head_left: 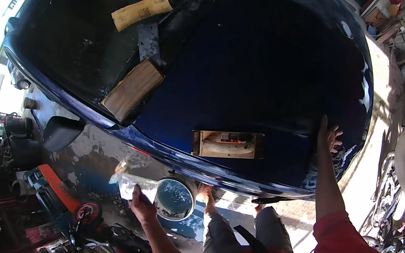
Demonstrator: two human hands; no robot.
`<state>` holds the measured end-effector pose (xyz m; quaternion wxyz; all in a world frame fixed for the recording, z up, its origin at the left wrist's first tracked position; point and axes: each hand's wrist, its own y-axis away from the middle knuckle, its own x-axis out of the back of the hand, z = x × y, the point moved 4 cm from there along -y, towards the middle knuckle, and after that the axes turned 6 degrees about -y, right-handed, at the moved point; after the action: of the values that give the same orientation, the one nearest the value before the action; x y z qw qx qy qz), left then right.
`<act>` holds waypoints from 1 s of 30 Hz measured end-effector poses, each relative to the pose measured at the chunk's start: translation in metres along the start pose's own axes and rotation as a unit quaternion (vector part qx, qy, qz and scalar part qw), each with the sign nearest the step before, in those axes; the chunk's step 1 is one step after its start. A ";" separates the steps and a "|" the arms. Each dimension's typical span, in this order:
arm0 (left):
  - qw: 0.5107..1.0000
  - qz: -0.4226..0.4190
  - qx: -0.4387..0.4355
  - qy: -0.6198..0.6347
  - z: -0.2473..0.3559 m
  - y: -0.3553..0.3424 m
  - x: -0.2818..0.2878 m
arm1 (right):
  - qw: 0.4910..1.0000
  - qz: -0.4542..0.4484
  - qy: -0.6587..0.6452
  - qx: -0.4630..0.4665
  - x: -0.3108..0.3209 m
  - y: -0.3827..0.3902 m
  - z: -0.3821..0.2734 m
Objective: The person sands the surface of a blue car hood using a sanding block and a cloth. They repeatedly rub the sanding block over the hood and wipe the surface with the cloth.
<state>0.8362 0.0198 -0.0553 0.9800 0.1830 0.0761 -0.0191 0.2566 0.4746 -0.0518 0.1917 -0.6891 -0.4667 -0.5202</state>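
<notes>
1. Closed around one clear plastic bottle (129,182), the left hand (142,206) holds its grip tight, out to the left of the car and above the ground.
2. Right hand (329,137) lies flat with an open grip on the dark blue car hood (266,63), near its front edge, holding nothing.
3. One round bucket (174,199) with water stands on the ground just right of the bottle, below the car's edge.
4. Three pieces lie on the car: one rolled sheet of sandpaper (142,11) on the windshield, one wooden block (133,88) below it, and one flat sanding pad (227,143) on the hood.
5. One side mirror (61,132) juts out at the left.
</notes>
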 end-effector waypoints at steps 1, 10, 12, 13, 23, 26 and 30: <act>0.999 -0.036 0.000 0.019 0.024 -0.001 -0.064 | 0.999 0.004 -0.017 -0.030 -0.003 -0.007 -0.007; 0.888 -0.356 -0.097 -0.274 0.083 -0.059 -0.554 | 0.992 0.062 0.058 -0.088 -0.018 -0.007 -0.034; 0.882 -0.323 -0.095 -0.331 0.073 -0.084 -0.610 | 0.992 0.061 0.070 -0.089 -0.016 -0.008 -0.037; 0.874 -0.316 -0.133 -0.344 0.072 -0.095 -0.633 | 0.992 0.061 0.071 -0.090 -0.015 -0.008 -0.037; 0.817 -0.291 -0.210 -0.451 0.044 -0.134 -0.692 | 0.990 0.062 0.084 -0.098 -0.018 -0.010 -0.035; 0.789 -0.237 -0.264 -0.503 0.036 -0.131 -0.692 | 0.990 0.061 0.081 -0.095 -0.019 -0.011 -0.033; 0.833 -0.225 -0.240 -0.446 0.032 -0.132 -0.695 | 0.990 0.064 0.083 -0.090 -0.019 -0.010 -0.034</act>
<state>0.1458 -0.1081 0.0355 0.8895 -0.1089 -0.3276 -0.2994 0.2293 0.4457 -0.0577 0.2002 -0.6864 -0.3551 -0.6022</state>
